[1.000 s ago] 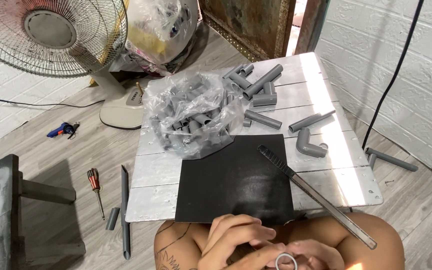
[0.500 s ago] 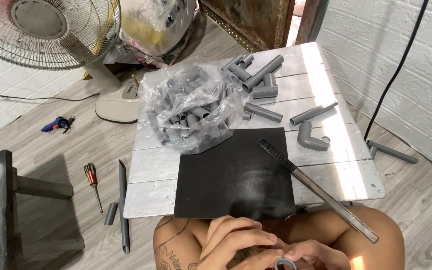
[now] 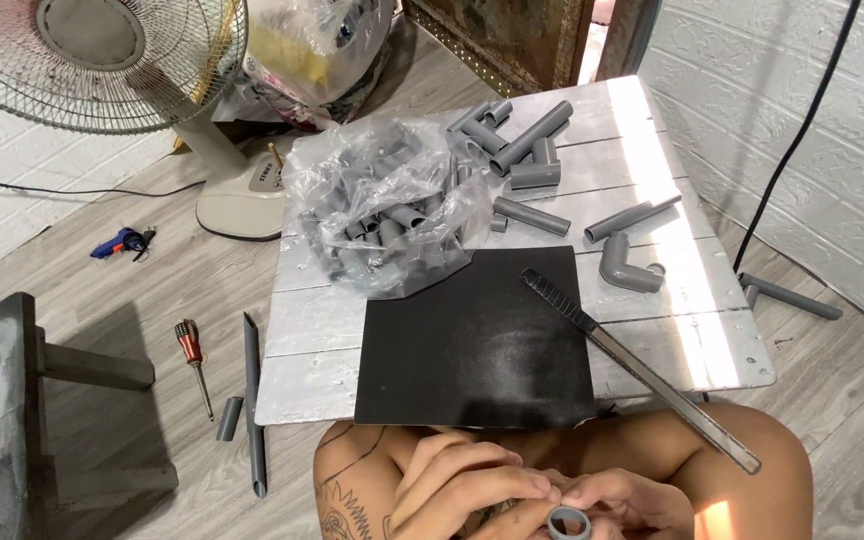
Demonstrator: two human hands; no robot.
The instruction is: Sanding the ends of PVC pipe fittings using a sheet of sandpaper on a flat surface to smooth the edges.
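1. A grey ring (image 3: 569,522) sits at the bottom edge of the view, below the table's near edge and over my lap, pinched between both my hands.
2. My left hand (image 3: 467,485) is closed on the ring from the left, fingers curled over it.
3. My right hand (image 3: 624,500) is closed on the ring from the right, fingertips touching it; its lower part is cut off by the frame.
4. A black mat (image 3: 477,340) lies at the table's near edge, centre.
5. A long bar (image 3: 642,370) lies slantwise over the mat's right side and overhangs the near edge above my right knee.
6. A clear bag (image 3: 387,205) of grey fittings sits behind the mat, toward the left edge.
7. Loose pipes (image 3: 527,140) lie at the far edge; an elbow (image 3: 627,268) lies toward the right edge.
8. The table (image 3: 302,350) is pale planks.
9. On the floor left of it: a screwdriver (image 3: 192,350), a thin pipe (image 3: 252,400), a fan (image 3: 92,60).
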